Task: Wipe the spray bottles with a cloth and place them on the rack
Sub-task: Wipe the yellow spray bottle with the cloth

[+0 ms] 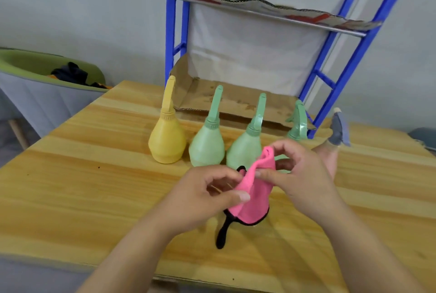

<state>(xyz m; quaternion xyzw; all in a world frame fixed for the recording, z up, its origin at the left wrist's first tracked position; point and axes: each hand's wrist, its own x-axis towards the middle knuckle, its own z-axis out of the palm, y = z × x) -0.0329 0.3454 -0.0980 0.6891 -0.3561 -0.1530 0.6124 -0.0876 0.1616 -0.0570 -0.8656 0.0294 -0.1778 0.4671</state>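
Note:
A pink cloth point(256, 194) with black trim hangs between both hands above the wooden table point(94, 174). My left hand point(203, 193) pinches its lower left edge. My right hand point(297, 174) grips its upper fold. Behind the cloth stands a row of spray bottles: a yellow bottle point(167, 137) at the left, then two green bottles point(207, 144) point(245, 148). A further green bottle point(298, 125) is partly hidden by my right hand. The blue rack point(330, 80) rises at the table's far edge, its shelves lined with cardboard point(236, 101).
A green and grey chair point(35, 85) with dark items on it stands at the left beyond the table. Someone's arm with a grey finger cover point(337, 132) shows at the right behind my hand. A pale wall closes the back.

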